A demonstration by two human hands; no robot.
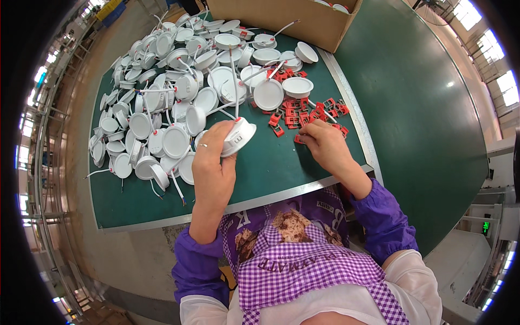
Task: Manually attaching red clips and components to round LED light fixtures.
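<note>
My left hand point(214, 154) is wrapped round a white round downlight point(241, 138), held above the table's near edge. The light is tilted, and its white cable point(235, 86) sticks up from a red fitting on its back. My right hand point(327, 143) is at the near side of the pile of small red plastic clips point(295, 115). Its thumb and fingers are pinched on a red clip point(299, 139) close to the tabletop, partly covered by the fingertips.
A large heap of white downlights point(176, 141) with loose cables covers the green table's point(260, 184) left and middle. At the back stands a cardboard box point(276, 21) with more white lights. A metal edge strip point(357, 119) separates a second green surface point(417, 124) on the right.
</note>
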